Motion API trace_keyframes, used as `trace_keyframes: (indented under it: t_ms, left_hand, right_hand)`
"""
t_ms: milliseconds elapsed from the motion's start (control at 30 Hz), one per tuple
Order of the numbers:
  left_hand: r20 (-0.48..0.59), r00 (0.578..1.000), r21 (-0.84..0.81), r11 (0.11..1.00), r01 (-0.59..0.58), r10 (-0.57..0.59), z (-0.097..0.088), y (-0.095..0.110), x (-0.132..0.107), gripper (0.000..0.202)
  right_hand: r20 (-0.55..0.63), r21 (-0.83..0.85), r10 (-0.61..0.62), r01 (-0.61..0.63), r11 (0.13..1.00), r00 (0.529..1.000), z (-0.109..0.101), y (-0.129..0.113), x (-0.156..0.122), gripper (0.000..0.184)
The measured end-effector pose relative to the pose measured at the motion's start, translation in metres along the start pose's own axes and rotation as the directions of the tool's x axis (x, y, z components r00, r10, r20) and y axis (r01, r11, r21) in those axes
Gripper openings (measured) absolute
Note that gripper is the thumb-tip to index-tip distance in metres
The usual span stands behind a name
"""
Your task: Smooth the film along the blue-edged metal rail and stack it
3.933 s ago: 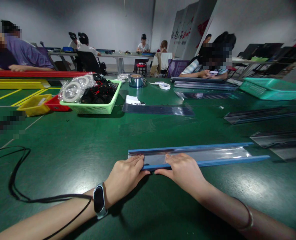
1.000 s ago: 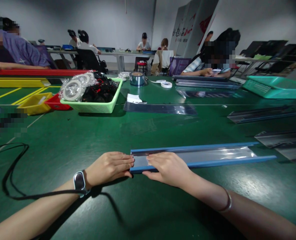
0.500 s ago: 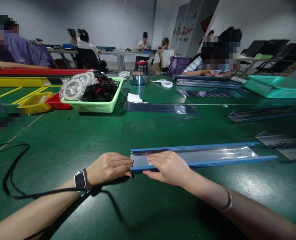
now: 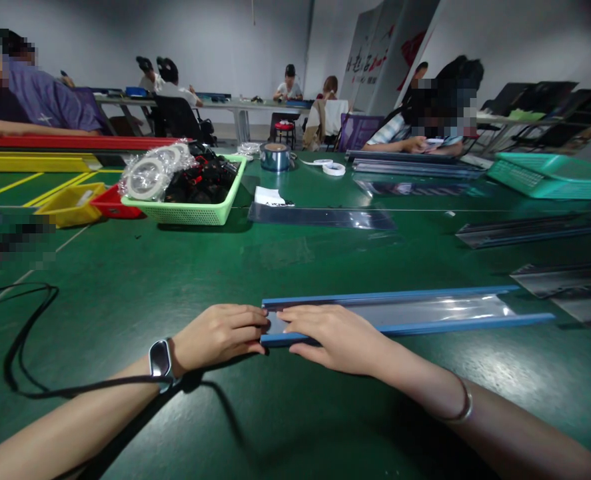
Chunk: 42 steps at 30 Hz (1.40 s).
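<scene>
A long, shallow channel point(image 4: 425, 310) with blue side rails and a clear, shiny floor lies crosswise on the green table in front of me. My left hand point(image 4: 222, 337) rests at its left end, fingers stretched out and fingertips touching the end edge, the thumb low by the near rail. Inside the channel, close to that same end, the extended fingers of my right hand point(image 4: 328, 337) lie flat on the floor. Its thumb sits by the near rail, and this hand covers part of the channel. Neither hand is wrapped round anything.
Beyond the channel stand a light green basket point(image 4: 190, 213) of black parts, a tape roll point(image 4: 275, 159) and a dark flat strip point(image 4: 320, 217). More channels point(image 4: 530, 230) lie at right, near a teal basket point(image 4: 550, 177). A black cable point(image 4: 30, 387) crosses my left wrist.
My right hand has slid left along the channel, bringing its fingertips closer to the left end. My left hand and the channel have stayed almost in place.
</scene>
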<state>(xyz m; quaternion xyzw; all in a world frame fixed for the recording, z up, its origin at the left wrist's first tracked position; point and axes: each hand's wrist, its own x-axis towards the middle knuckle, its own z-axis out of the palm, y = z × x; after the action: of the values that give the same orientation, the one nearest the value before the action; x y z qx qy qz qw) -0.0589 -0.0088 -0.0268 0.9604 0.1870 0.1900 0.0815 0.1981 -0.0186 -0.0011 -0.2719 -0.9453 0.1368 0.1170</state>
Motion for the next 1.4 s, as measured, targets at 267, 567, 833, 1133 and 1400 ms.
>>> trace_keyframes:
  t_ms: [267,567,833,1133,1400]
  left_hand:
    - [-0.008,1.0,0.022,0.999,-0.025,0.025,0.003,-0.001,-0.002,0.021]
    - [0.047,0.999,0.055,0.998,0.011,-0.014,0.002,0.005,0.0,0.024]
    - [0.011,0.997,0.059,0.996,0.069,-0.07,0.003,0.011,-0.001,0.037]
    - [0.01,0.999,0.098,0.994,0.041,-0.042,0.003,0.012,0.002,0.037]
    - [-0.022,0.999,0.125,0.992,0.03,-0.028,0.006,0.011,0.003,0.038]
  right_hand:
    - [0.046,0.063,0.072,-0.075,0.995,0.996,-0.003,-0.003,0.003,0.041]
    - [-0.001,0.023,-0.008,0.008,1.0,1.0,0.002,0.0,0.0,0.035]
    - [-0.078,-0.142,0.025,-0.036,0.989,0.997,0.014,-0.004,-0.009,0.037]
    - [-0.075,-0.128,0.038,-0.048,0.991,0.996,0.009,-0.006,-0.01,0.035]
    - [-0.107,-0.148,0.027,-0.043,0.988,0.994,0.015,-0.002,-0.01,0.038]
